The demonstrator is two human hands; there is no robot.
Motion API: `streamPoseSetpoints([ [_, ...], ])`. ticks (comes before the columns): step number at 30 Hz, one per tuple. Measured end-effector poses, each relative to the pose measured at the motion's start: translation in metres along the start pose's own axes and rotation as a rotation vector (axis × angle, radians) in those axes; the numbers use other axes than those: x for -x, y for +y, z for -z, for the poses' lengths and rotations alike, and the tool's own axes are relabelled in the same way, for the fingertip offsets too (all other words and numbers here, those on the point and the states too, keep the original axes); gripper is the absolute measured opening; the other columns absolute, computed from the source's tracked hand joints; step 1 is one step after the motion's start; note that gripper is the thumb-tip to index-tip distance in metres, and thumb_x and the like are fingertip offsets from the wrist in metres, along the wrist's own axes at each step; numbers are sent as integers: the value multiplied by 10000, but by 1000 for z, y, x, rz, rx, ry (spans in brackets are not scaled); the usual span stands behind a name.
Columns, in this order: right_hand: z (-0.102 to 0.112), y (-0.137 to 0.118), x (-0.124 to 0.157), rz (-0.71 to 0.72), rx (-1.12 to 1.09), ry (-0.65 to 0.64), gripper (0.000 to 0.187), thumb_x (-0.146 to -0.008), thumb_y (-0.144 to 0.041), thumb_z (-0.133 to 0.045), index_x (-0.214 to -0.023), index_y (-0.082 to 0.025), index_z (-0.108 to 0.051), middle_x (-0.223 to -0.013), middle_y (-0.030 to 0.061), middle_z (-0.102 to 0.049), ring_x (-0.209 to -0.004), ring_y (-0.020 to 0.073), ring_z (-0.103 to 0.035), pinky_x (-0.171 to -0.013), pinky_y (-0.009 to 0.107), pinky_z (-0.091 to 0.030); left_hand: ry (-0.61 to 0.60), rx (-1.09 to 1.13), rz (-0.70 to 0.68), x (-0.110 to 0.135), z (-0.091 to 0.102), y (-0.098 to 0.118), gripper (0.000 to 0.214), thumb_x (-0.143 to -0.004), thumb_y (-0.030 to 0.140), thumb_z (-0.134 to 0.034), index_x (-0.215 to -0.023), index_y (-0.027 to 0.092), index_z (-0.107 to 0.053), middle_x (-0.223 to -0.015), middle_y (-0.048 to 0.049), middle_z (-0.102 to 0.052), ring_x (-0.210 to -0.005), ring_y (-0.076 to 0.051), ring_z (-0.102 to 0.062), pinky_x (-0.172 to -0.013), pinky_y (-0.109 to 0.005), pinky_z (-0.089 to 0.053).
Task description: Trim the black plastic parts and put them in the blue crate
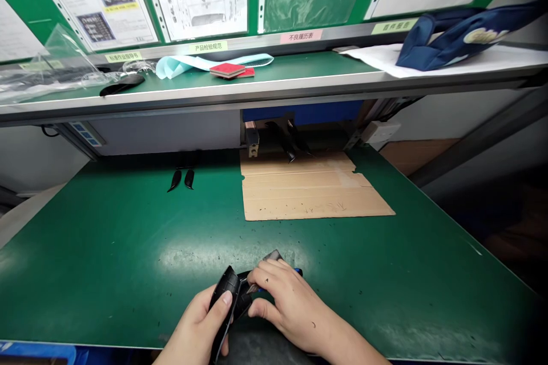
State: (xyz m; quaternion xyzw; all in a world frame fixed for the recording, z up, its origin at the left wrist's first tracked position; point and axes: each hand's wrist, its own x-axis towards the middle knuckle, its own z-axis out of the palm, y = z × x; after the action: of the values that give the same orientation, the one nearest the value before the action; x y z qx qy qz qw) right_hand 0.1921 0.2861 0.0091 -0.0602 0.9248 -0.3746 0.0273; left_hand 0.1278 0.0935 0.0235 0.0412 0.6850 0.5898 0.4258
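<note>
Near the table's front edge, my left hand point(205, 319) is wrapped round a curved black plastic part point(226, 291), thumb pressed on its ribbed face. Close against it on the right, my right hand point(285, 302) is closed on a knife point(253, 288). The knife's metal blade points toward the black part, and a bit of blue shows near it. Most of the knife is hidden under my fingers. A grey, flat-ended piece point(273, 254) sticks out beyond my right knuckles; I cannot tell what it belongs to. Small dark shavings cling to my right hand and wrist.
A cardboard sheet point(308, 191) lies toward the back, with black curved parts point(282, 142) at its far end. Two small black parts point(182, 179) lie left of it. Above runs a shelf point(299, 74) with red pads point(226, 71), a pale-blue strap point(171, 67) and dark-blue cloth point(445, 40).
</note>
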Motion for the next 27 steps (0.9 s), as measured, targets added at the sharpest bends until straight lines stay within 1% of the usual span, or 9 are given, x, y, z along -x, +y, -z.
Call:
streamPoseSetpoints([
  [5, 1, 1, 0, -2, 6, 1, 417, -875, -623, -438, -936, -228, -557, -918, 18, -597, -883, 203, -520, -828, 340, -379, 1, 7, -14, -3, 0, -4, 479, -775, 643, -541, -660, 181, -483, -529, 67, -453, -408, -85, -457, -435, -220, -297],
  [11, 2, 0, -1, 6, 29, -3, 419, -881, -620, -435, -929, -222, -557, -908, 17, -586, -878, 199, -512, -821, 337, -377, -18, -32, -29, -4, 2, -6, 475, -801, 637, -507, -669, 181, -501, -491, 57, -463, -424, -96, -451, -449, -226, -319],
  [18, 1, -1, -1, -6, 91, -36, 392, -899, -585, -450, -844, -210, -549, -847, 8, -558, -820, 181, -504, -780, 318, -377, -2, -9, -39, -5, 3, -12, 473, -795, 633, -518, -712, 168, -534, -588, 45, -479, -444, -93, -464, -458, -232, -339],
  [27, 2, -2, -1, 2, 82, -27, 369, -918, -560, -447, -871, -213, -562, -856, 13, -567, -824, 181, -509, -774, 313, -387, -24, -27, -49, -3, 1, -6, 477, -796, 641, -509, -698, 174, -514, -538, 45, -466, -440, -97, -440, -452, -233, -309],
])
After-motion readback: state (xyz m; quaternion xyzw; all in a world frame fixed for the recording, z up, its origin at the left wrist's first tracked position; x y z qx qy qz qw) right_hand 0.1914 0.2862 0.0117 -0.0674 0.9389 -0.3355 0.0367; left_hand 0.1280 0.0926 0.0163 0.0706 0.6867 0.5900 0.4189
